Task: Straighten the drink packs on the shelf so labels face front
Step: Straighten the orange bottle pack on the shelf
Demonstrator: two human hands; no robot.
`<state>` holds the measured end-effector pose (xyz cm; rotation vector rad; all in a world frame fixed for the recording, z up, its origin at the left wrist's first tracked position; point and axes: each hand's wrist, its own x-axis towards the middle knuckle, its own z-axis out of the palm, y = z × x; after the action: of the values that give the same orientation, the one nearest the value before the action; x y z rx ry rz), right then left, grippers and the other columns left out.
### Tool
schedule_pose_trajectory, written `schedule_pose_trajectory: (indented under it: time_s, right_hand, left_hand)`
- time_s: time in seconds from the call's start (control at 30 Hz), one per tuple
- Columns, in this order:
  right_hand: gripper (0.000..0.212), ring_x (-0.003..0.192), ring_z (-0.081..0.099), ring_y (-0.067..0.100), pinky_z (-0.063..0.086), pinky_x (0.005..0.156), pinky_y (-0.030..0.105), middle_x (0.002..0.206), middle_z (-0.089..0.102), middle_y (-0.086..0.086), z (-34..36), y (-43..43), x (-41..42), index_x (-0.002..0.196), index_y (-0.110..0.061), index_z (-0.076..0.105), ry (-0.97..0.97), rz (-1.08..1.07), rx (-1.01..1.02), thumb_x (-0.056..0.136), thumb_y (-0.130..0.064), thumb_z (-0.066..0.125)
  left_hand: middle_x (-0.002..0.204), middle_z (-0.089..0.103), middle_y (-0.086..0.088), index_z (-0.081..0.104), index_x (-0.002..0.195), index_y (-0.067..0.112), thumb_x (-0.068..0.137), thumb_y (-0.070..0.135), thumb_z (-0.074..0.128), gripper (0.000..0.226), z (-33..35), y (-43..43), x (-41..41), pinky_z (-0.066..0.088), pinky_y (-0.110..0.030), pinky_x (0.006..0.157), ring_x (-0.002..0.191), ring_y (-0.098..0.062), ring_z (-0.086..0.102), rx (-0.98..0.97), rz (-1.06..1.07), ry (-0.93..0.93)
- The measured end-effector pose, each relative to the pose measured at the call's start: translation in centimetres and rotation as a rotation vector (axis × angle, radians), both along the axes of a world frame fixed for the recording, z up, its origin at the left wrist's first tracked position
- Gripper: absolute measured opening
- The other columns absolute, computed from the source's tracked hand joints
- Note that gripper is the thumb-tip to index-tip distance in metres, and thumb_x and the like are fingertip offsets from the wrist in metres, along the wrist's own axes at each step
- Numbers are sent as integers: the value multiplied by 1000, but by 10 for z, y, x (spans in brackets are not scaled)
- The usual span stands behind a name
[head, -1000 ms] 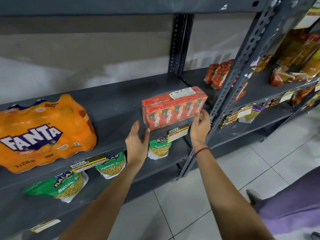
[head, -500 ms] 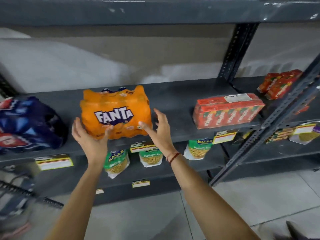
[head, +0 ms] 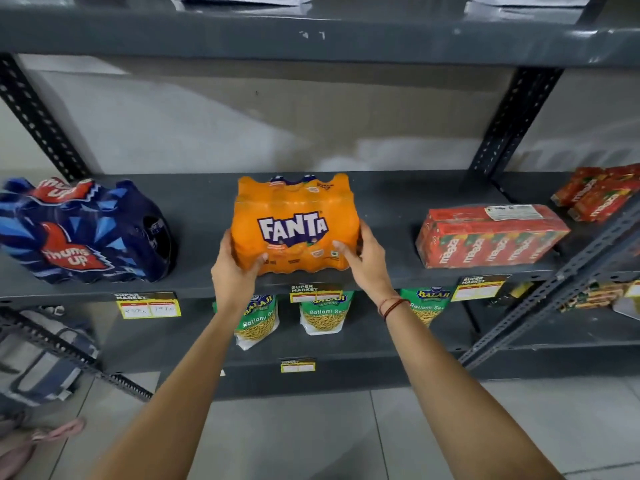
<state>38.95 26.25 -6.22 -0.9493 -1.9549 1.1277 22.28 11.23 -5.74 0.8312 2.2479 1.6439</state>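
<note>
Head view: Fanta pack [head: 294, 225] gripped between both hands, left [head: 232, 276] and right [head: 367, 260].

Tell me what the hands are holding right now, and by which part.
Both hands grip the orange shrink-wrapped Fanta pack on the grey metal shelf: left hand at its lower left corner, right hand at its lower right corner.
</note>
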Motion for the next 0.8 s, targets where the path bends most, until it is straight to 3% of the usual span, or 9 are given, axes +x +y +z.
schedule_pose_trajectory:
  time_s: [0.2,0.5,0.7,0.8]
  right_hand:
    - [67,120,57,25,53,96,45,136,54,11,-2,13,32,144,-14,32,-3,-55,-20,88,-38,60]
    - [81,123,55,27,51,96,50,140,51,10,5,12,38,146,-19,26,-45,-40,-65,78,-56,53]
    - [68,124,54,28,51,97,48,141,50,11,6,11,35,146,-17,24,-80,-64,-61,90,-39,55]
    - [67,126,52,26,49,100,47,140,50,10,5,5,36,144,-17,30,-51,-126,-30,89,-42,59]
  left_hand:
    - [131,58,-6,38,138,19,77,30,74,72,-2,17,18,49,-51,96,117,-25,58,-21,-52,-4]
    - [132,58,-6,38,138,19,77,33,73,72,-6,23,25,49,-51,95,117,-26,58,-3,-36,2]
    - [134,56,-6,38,138,18,76,34,74,74,-6,20,20,49,-49,96,118,-25,57,12,-73,-5]
    - [134,56,-6,40,137,16,78,30,72,69,-5,13,15,49,-43,98,119,-23,57,32,-133,-18]
